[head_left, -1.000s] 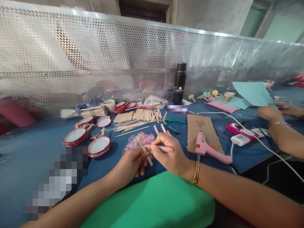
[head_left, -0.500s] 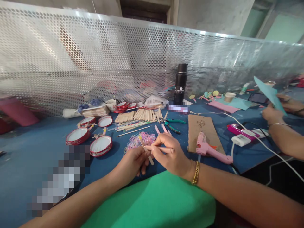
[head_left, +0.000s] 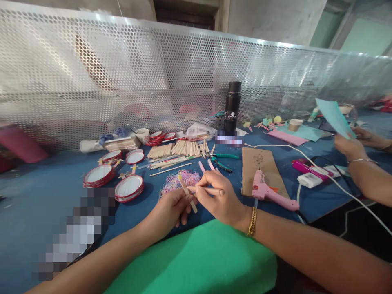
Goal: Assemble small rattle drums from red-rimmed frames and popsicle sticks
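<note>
Over the last second the working grip scarcely altered: the left hand (head_left: 173, 207) kept its pinch on a flat craft stick (head_left: 194, 206), and the right hand (head_left: 219, 197) kept a pink pencil (head_left: 215, 191) clasped between thumb and fingers, its front end seemingly against the stick. The plain change lay off to the right, where a light-blue sheet (head_left: 333, 116) by a co-worker's forearm (head_left: 372, 177) had swung to a steep, narrow slant and then turned partly back. For the work in hand that probably meant little; the same step seemed to be going on.

The stick was thin pale wood with a rounded end and a yellow upper tip, held above the desk (head_left: 61, 175) in front of a springy tangle of pastel loops (head_left: 171, 181). The pencil was slim and round, its blunt rear end bare. Beyond lay a fan of matching wooden sticks (head_left: 162, 151) and teal-handled pliers (head_left: 226, 156). To the left stood shallow, red-rimmed white lids (head_left: 130, 188). A glossy pink glue gun (head_left: 263, 190) rested across scuffed brown cardboard (head_left: 249, 165), close to the right wrist's gold chain bracelet (head_left: 252, 222).
</note>
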Tool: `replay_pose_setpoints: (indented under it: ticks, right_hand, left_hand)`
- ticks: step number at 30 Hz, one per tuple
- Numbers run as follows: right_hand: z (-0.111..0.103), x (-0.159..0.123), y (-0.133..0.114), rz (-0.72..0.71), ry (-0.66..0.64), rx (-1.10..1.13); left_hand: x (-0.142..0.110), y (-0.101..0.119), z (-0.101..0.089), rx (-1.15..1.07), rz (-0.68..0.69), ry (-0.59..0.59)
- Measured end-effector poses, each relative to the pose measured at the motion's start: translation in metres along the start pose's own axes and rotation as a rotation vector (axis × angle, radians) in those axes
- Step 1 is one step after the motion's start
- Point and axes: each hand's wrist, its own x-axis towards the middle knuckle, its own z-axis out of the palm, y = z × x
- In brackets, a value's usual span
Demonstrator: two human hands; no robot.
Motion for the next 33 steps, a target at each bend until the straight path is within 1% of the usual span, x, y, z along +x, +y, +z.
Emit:
replay_pose_setpoints:
  ticks: [3,7,12,17,20,22,26,30,33]
  right_hand:
    - [-0.0006,-0.0003,-0.0005,0.004,0.02,0.002]
    - [-0.0004,-0.0006,-0.0009,-0.02,-0.021,0.007]
    - [0.0002,-0.0003,-0.0003,0.008,0.015,-0.009]
    - [0.0004,-0.0003,-0.0002,-0.02,-0.023,0.001]
    - [0.0006,-0.0006,0.0004,0.004,0.009,-0.022]
    - [0.0008,-0.0009,0.0005,-0.004,0.011,-0.017]
    - [0.0009,-0.0011,-0.0001,-0.024,-0.025,0.001]
    - [0.0001,-0.0004,-0.0001,0.004,0.003,-0.009]
    - [0.0,-0.0004,0.0002,-0.021,-0.015,0.005]
  left_hand:
    - [0.0006,-0.0016,-0.0001,-0.013,0.0,-0.005]
    - [0.0011,-0.0039,-0.0005,0.004,-0.018,0.005]
    - [0.0002,-0.0017,-0.0005,-0.007,0.002,-0.004]
    - [0.0008,-0.0037,-0.0008,0.024,-0.004,0.011]
    - [0.0007,-0.0041,-0.0008,-0.005,0.014,-0.005]
    - [0.0002,-0.0036,-0.0006,-0.008,0.007,-0.004]
    - [-0.0002,-0.003,-0.0004,0.019,-0.016,0.015]
    - [0.0003,-0.003,-0.0002,-0.004,0.002,0.003]
    - [0.0002,-0.0035,-0.0004,0.014,-0.018,0.014]
